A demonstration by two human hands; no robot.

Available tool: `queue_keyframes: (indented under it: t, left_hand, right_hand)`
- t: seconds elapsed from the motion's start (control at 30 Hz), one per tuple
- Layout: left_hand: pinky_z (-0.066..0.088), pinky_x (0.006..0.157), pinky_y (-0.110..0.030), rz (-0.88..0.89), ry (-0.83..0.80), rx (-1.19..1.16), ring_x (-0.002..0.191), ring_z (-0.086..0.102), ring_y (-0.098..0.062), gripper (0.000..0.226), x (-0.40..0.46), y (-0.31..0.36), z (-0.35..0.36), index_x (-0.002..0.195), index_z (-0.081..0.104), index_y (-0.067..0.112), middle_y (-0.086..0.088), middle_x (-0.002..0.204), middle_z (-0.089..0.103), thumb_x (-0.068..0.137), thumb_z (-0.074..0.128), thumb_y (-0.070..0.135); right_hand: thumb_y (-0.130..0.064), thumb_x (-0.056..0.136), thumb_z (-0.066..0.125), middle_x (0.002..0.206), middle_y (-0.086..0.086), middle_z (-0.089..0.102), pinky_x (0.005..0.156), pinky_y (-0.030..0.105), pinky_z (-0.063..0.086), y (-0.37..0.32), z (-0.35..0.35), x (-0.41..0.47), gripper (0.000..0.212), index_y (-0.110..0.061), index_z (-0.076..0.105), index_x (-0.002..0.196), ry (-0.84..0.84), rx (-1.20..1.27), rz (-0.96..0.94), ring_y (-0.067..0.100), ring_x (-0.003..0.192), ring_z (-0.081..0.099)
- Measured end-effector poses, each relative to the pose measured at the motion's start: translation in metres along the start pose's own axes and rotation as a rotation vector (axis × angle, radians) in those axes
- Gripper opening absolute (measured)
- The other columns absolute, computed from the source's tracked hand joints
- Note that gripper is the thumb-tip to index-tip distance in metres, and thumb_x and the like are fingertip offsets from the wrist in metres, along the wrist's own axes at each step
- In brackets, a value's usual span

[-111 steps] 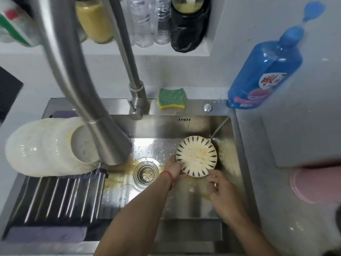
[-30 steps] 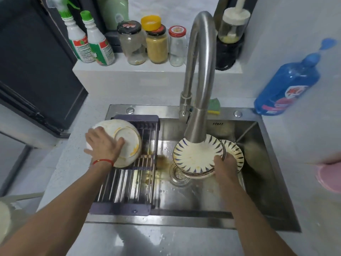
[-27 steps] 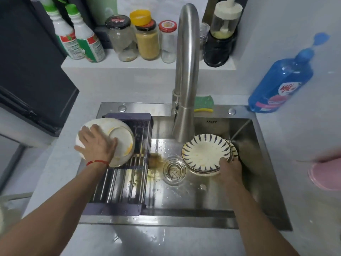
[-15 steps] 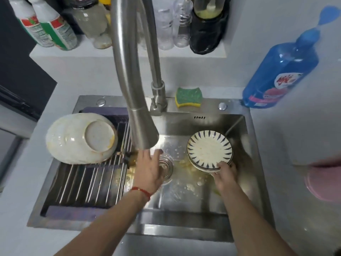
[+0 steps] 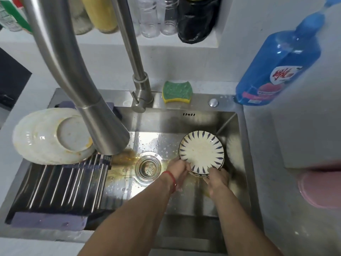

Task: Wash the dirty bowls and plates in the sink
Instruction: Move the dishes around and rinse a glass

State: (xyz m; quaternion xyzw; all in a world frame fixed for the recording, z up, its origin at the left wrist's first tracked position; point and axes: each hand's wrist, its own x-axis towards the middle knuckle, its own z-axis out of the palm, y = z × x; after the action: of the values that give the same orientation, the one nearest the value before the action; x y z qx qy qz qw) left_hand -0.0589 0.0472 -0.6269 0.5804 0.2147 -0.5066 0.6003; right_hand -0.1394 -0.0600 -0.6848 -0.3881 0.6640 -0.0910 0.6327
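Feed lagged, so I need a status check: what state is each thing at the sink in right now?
Striped plates: stacked, tilted, stained, held in the sink.
Left hand: grips the stack's left edge.
Right hand: grips the stack's near edge.
White plates: upside down on the drying rack, smeared yellow.
Faucet: no water seen running.
Drain strainer: in place, yellow residue around it.
Sponge: lying on the sink ledge.
Blue detergent bottle: standing on the counter.

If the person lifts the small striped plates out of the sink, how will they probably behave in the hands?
The striped plates look like glazed ceramic, so probably stiff and breakable against the steel sink. Droplets and yellowish residue nearby suggest slippery rims. Stacked loosely, the top one may slide; both the left hand and right hand gripping the edges seems wise.
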Motion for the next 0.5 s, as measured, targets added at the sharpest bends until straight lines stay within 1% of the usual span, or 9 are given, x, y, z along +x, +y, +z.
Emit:
queue_keyframes:
  t: [0.07,0.13,0.2,0.23,0.27,0.3,0.37,0.43,0.5]
  left_hand:
    - [0.051,0.059,-0.022,0.061,0.023,-0.036,0.08,0.064,-0.017,0.055,-0.001,0.003,-0.002,0.112,0.065,-0.003,-0.01,0.096,0.068,0.073,0.031,-0.023]
    - [0.047,0.065,-0.026,0.085,0.009,-0.04,0.078,0.058,-0.016,0.046,0.001,0.006,-0.011,0.097,0.064,-0.002,-0.013,0.098,0.063,0.075,0.028,-0.021]
    - [0.038,0.066,-0.038,0.097,-0.017,0.081,0.073,0.05,-0.021,0.034,-0.006,0.015,-0.02,0.09,0.064,-0.004,-0.013,0.088,0.059,0.072,0.038,-0.014]
    - [0.043,0.072,-0.038,0.127,-0.012,0.18,0.074,0.051,-0.022,0.028,-0.011,0.016,-0.026,0.087,0.067,0.001,-0.007,0.079,0.063,0.076,0.045,-0.013]
    - [0.05,0.079,-0.041,0.164,0.046,0.263,0.077,0.054,-0.022,0.027,-0.023,0.018,-0.035,0.086,0.068,0.009,0.002,0.075,0.067,0.085,0.051,-0.012]
    - [0.055,0.087,-0.045,0.216,0.113,0.303,0.08,0.058,-0.022,0.029,-0.033,0.018,-0.046,0.091,0.068,0.016,0.005,0.081,0.07,0.091,0.053,-0.01]
    - [0.058,0.094,-0.05,0.36,0.233,0.298,0.083,0.065,-0.021,0.031,-0.058,0.018,-0.074,0.098,0.07,0.016,-0.003,0.097,0.074,0.09,0.058,-0.011]
    - [0.06,0.09,-0.052,0.516,0.341,0.269,0.083,0.071,-0.021,0.032,-0.088,0.02,-0.117,0.089,0.072,0.022,0.001,0.09,0.076,0.086,0.067,-0.009]
    - [0.061,0.085,-0.046,0.669,0.518,0.295,0.083,0.072,-0.019,0.026,-0.126,0.034,-0.162,0.087,0.071,0.026,0.004,0.086,0.075,0.085,0.073,0.0]
  right_hand:
    - [0.008,0.08,0.055,0.127,0.008,0.069,0.095,0.038,0.053,0.003,-0.002,-0.001,0.061,-0.016,0.061,0.136,-0.085,-0.034,0.006,0.029,0.117,0.065]
    - [0.001,0.079,0.06,0.133,0.006,0.067,0.102,0.038,0.05,0.003,-0.006,-0.008,0.063,-0.021,0.061,0.138,-0.109,-0.186,-0.039,0.028,0.123,0.061]
    - [-0.004,0.088,0.059,0.133,0.014,0.066,0.098,0.035,0.048,-0.006,-0.009,-0.027,0.046,-0.009,0.064,0.133,-0.041,-0.403,-0.147,0.034,0.122,0.061]
    - [-0.005,0.092,0.058,0.132,0.019,0.065,0.093,0.034,0.047,-0.009,-0.009,-0.038,0.04,-0.002,0.063,0.131,0.014,-0.5,-0.203,0.038,0.12,0.061]
    - [-0.005,0.093,0.058,0.132,0.022,0.063,0.09,0.033,0.046,-0.009,-0.005,-0.049,0.038,-0.001,0.062,0.131,0.046,-0.562,-0.272,0.04,0.119,0.06]
    - [-0.005,0.092,0.059,0.132,0.022,0.061,0.091,0.033,0.046,-0.008,0.001,-0.061,0.039,-0.002,0.061,0.131,0.031,-0.597,-0.32,0.04,0.119,0.06]
    - [-0.005,0.09,0.062,0.132,0.021,0.058,0.098,0.033,0.046,-0.004,0.022,-0.086,0.04,-0.007,0.063,0.129,-0.083,-0.683,-0.426,0.036,0.118,0.057]
    - [-0.006,0.089,0.064,0.126,0.015,0.063,0.095,0.031,0.048,0.008,0.052,-0.115,0.036,-0.013,0.068,0.124,-0.221,-0.775,-0.511,0.03,0.111,0.06]
    - [-0.004,0.087,0.063,0.122,0.006,0.065,0.096,0.033,0.051,0.018,0.086,-0.155,0.038,-0.019,0.07,0.121,-0.337,-0.797,-0.621,0.024,0.107,0.064]
